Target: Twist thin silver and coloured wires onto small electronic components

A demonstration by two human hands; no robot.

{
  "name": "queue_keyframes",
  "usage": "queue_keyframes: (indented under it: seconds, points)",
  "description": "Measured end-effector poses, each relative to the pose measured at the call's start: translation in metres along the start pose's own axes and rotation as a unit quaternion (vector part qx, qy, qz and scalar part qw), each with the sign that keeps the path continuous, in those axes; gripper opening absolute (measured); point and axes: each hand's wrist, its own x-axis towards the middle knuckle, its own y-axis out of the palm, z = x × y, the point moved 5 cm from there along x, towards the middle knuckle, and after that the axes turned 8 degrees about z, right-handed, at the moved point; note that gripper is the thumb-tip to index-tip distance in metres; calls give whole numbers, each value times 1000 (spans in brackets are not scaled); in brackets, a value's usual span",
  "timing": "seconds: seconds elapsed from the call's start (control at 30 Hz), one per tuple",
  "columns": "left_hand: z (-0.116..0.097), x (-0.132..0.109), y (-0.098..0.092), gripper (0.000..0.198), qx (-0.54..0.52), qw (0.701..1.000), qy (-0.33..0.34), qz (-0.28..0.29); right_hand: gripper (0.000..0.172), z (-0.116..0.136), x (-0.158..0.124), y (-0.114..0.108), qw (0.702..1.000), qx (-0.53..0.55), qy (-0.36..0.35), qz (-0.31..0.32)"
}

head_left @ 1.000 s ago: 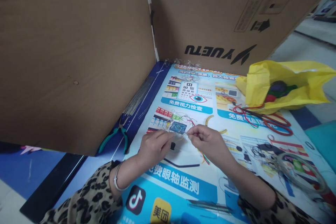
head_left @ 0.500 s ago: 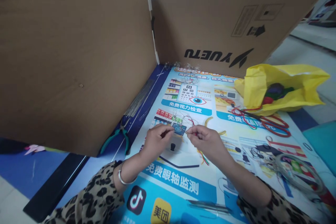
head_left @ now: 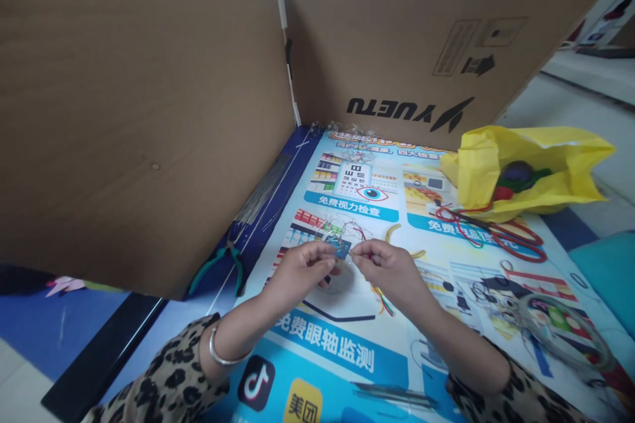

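My left hand (head_left: pixel 303 271) is closed over the middle of the printed sheet, thumb and fingers together near some thin wire. Facing it, my right hand (head_left: pixel 384 263) pinches a red cord or wire, and colored strands (head_left: pixel 383 303) hang out below its palm. A tangle of thin silvery wire (head_left: pixel 337 228) lies just beyond the fingertips. Between the two hands the print shows a dark blue patch. What exactly the left fingertips hold is too small to make out.
Teal-handled pliers (head_left: pixel 218 268) and thin metal rods (head_left: pixel 262 190) lie left. Cardboard walls (head_left: pixel 149 79) rise left and behind. A yellow bag (head_left: pixel 479 168), red-handled scissors (head_left: pixel 518 238) and a wire coil (head_left: pixel 565 330) are right. Metal tools (head_left: pixel 394 395) lie in front.
My left hand has turned and moved slightly right, its fingers now further over toward my right hand. The right hand stays nearly where it was, still pinching.
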Motion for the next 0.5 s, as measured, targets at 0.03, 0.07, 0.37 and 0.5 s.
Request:
queue_keyframes:
  seconds: [0.03,0.07,0.37,0.5]
  points:
    - [1,0,1,22,0,1000,-2,3,15,0,0,0,1000,-13,-7,-3]
    - [2,0,1,21,-1,1000,-4,7,14,1,0,0,999,-29,-17,-7]
    - [9,0,21,28,-5,999,31,21,12,16,-7,7,966,-219,-137,-20]
    - [13,0,26,30,-28,999,15,9,18,18,-9,12,942,-289,-169,16]
